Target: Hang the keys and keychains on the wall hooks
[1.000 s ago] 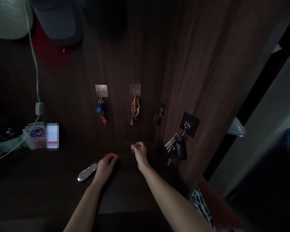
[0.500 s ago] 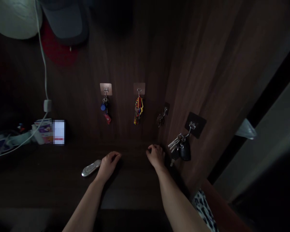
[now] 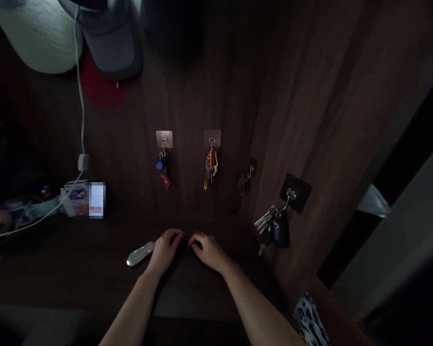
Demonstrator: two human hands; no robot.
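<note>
My left hand (image 3: 167, 248) rests on the dark wooden shelf (image 3: 94, 274), its fingers loosely bent and the thumb a little apart. Nothing shows in it. Right behind its wrist and knuckles lies a silver-white remote control (image 3: 140, 253). My right hand (image 3: 208, 251) is also low over the shelf, fingers bent, thumb apart, with nothing visible in it. The two sets of fingertips face each other across a small gap. Above them on the back panel hang a key bunch with a blue tag (image 3: 160, 164) and a key bunch with a red-yellow cord (image 3: 211, 163).
On the right side panel hang small keys (image 3: 243, 183) and a bunch with a black fob (image 3: 280, 231). Caps (image 3: 111, 53) hang at upper left. A white cable (image 3: 82, 110) runs down past small boxes (image 3: 80, 194). Spotted cloth (image 3: 310, 319) is at lower right.
My right hand has moved left, away from the side panel and close to my left hand. My left hand stays near the remote control. The view has shifted slightly.
</note>
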